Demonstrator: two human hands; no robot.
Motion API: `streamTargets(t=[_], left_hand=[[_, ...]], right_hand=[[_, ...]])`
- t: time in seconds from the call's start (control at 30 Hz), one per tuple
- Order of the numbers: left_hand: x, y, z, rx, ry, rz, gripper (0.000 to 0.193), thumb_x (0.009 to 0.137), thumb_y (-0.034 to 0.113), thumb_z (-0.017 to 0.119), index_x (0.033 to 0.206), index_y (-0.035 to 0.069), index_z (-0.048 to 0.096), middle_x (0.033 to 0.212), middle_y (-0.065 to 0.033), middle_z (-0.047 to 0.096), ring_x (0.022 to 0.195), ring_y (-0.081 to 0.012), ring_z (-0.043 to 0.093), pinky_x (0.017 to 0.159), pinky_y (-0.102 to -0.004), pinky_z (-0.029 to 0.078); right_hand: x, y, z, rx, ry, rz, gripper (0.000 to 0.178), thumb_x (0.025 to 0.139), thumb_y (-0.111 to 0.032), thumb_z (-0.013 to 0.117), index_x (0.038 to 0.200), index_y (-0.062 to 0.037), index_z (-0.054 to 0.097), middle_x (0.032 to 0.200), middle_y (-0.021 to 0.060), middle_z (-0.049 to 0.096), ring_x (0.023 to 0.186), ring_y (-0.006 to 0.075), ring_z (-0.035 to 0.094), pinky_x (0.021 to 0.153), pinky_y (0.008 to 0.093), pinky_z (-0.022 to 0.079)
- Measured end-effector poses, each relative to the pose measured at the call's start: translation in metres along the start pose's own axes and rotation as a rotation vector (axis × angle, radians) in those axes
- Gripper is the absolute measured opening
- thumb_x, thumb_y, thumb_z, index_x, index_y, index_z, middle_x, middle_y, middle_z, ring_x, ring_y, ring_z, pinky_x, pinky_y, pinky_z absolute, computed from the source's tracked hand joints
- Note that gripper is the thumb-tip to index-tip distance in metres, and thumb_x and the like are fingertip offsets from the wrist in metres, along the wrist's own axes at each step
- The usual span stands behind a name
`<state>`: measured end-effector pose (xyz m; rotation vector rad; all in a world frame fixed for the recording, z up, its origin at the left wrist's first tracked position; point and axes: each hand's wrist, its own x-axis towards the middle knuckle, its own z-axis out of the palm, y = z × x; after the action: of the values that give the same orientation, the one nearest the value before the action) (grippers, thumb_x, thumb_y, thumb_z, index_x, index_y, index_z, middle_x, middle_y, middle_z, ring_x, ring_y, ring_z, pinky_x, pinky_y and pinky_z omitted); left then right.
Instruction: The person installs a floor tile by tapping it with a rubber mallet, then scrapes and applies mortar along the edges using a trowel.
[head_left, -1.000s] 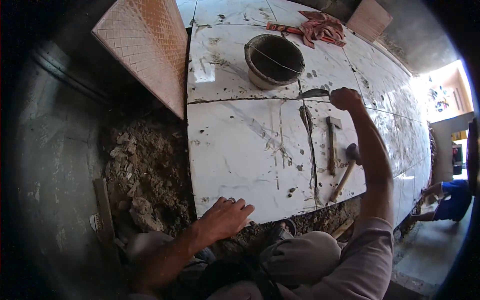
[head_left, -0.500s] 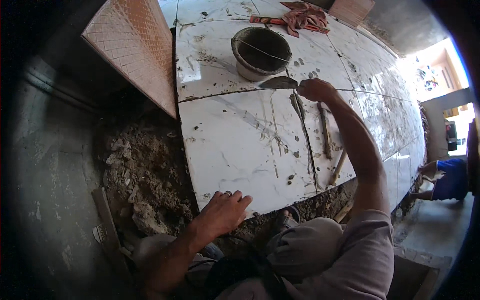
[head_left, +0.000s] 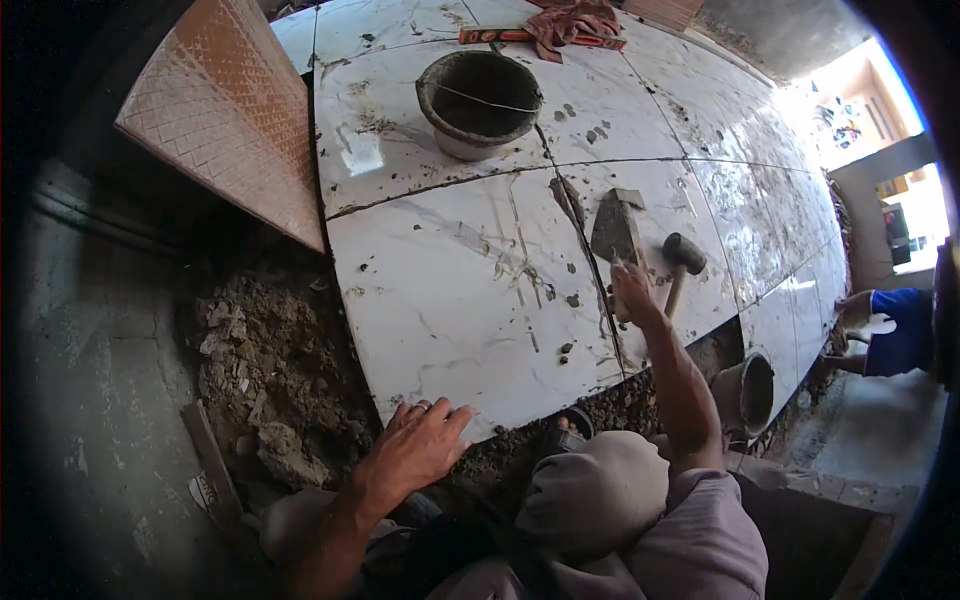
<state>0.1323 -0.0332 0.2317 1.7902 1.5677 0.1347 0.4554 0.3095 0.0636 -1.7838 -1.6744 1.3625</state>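
My right hand [head_left: 632,292] is closed round the handle of a pointed trowel [head_left: 613,228], its grey blade low over the white tiles. Partly behind the trowel lies a hammer [head_left: 628,198], and a black-headed rubber mallet [head_left: 684,254] lies to its right. My left hand [head_left: 425,440] rests on the near left corner of a large white marbled tile [head_left: 450,310], fingers spread and nothing held. Farther off, a mortar-stained bucket [head_left: 465,145] with a wire handle stands on the tiles; its contents are too dark to make out.
Rubble and dirt [head_left: 270,370] fill a gap left of the tile. A brown patterned panel [head_left: 225,130] leans at the left. A red spirit level [head_left: 490,36] and reddish cloth [head_left: 572,25] lie at the back. Another bucket [head_left: 735,395] sits near right; a person in blue [head_left: 897,330] is beyond.
My right hand has drawn the trowel back from beside the bucket, nearer to me and over the hammer. My left hand has stayed at the tile's corner. The view has shifted slightly right.
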Motion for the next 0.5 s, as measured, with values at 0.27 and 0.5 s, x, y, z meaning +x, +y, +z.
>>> streamTargets(t=[0.27, 0.5], left_hand=[[0.011, 0.007, -0.004, -0.022, -0.041, -0.056, 0.047, 0.089, 0.03, 0.059, 0.13, 0.009, 0.048, 0.114, -0.0176, 0.054, 0.107, -0.0384, 0.053, 0.095, -0.048, 0.041], [0.006, 0.012, -0.003, -0.001, -0.029, -0.047, 0.044, 0.091, 0.028, 0.057, 0.129, 0.009, 0.046, 0.11, -0.0152, 0.053, 0.1, -0.0362, 0.057, 0.094, -0.0528, 0.038]], right_hand=[[0.039, 0.027, 0.017, -0.104, 0.135, -0.023, 0.027, 0.088, -0.033, 0.054, 0.084, -0.006, 0.056, 0.067, 0.0031, 0.05, 0.053, 0.0154, 0.051, 0.043, 0.0336, 0.043], [0.027, -0.033, 0.012, 0.024, -0.149, -0.028, 0.018, 0.083, -0.022, 0.057, 0.088, -0.0047, 0.057, 0.072, 0.0073, 0.053, 0.066, 0.0172, 0.056, 0.055, 0.0336, 0.047]])
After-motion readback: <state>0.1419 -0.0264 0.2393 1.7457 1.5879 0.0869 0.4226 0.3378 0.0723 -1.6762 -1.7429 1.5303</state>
